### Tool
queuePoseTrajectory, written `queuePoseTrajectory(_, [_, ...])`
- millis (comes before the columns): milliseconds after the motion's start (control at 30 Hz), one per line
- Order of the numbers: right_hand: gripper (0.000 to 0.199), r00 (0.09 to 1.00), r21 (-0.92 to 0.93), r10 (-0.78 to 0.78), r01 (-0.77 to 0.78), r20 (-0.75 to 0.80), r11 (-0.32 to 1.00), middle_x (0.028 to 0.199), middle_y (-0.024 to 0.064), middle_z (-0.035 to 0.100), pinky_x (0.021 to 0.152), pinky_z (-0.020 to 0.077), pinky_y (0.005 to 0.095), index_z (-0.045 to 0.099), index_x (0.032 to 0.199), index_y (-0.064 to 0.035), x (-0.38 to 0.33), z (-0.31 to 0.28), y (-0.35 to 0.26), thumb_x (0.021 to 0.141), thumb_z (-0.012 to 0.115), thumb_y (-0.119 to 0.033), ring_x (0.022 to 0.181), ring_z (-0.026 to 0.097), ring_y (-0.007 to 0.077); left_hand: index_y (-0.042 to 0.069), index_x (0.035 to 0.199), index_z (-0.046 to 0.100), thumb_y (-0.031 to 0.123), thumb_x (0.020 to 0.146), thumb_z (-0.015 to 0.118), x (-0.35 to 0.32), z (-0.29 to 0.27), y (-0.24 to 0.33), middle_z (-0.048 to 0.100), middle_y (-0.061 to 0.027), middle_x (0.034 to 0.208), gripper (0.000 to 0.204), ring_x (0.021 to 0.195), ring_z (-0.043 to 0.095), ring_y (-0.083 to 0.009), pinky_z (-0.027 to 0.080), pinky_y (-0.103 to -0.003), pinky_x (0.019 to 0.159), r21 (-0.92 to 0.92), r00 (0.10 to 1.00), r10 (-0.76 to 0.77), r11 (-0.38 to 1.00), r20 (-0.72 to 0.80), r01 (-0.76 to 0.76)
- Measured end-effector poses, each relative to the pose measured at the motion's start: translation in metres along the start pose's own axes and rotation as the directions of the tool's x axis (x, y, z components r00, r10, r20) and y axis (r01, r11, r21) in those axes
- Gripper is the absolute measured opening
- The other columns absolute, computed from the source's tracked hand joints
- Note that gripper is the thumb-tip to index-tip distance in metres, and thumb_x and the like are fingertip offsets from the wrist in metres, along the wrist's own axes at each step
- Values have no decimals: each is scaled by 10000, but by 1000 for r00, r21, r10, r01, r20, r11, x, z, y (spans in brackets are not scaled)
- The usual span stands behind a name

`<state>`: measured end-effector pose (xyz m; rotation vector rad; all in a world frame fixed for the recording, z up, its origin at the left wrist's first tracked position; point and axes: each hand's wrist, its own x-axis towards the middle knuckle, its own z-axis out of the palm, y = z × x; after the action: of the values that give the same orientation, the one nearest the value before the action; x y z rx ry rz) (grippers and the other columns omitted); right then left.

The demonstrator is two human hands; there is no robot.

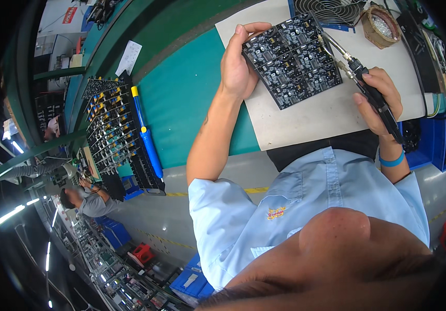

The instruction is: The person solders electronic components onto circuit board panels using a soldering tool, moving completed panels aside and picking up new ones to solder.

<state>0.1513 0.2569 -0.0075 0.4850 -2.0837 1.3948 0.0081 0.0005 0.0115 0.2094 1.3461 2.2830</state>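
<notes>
My left hand [238, 67] grips the left edge of a dark circuit board panel [295, 59], with the fingers partly behind it. The panel is divided into several like sections full of small parts, and it is tilted above a pale sheet [332, 114]. My right hand [381, 98] is closed around the black handle of a soldering iron [357, 67]. A thin second metal tube runs beside its shaft. The iron's tip is at the panel's upper right edge; whether it touches cannot be made out.
A round fan guard [329, 10] and a brown pot of pale bits [381, 27] stand at the far right. A blue desoldering pump [149, 145] lies left on the green mat [181, 93], beside a rack of boards [111, 127]. Blue bins [441, 142] sit right; another person [91, 202] works far left.
</notes>
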Motion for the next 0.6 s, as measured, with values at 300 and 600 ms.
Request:
queuePoseTrajectory(300, [428,996,83,16,-23,84,996,961,149,655,701,482,292,665,1120,36,9,21,-27,695,683,89,769,588,224,10,1182,621,256,1055,393,-1,-1,-1,652,-112,1072,359,903,613,-150,500,-287,811,61,999,41,997,-16,-40])
queuePoseTrajectory(600, [441,989,106,78,-92,129,990,941,133,663,691,477,283,670,1125,38,8,33,-21,688,667,98,755,584,208,12,1233,588,258,1049,336,1,-1,-2,664,-137,1081,398,909,653,-197,538,-332,810,144,998,70,987,-12,-67])
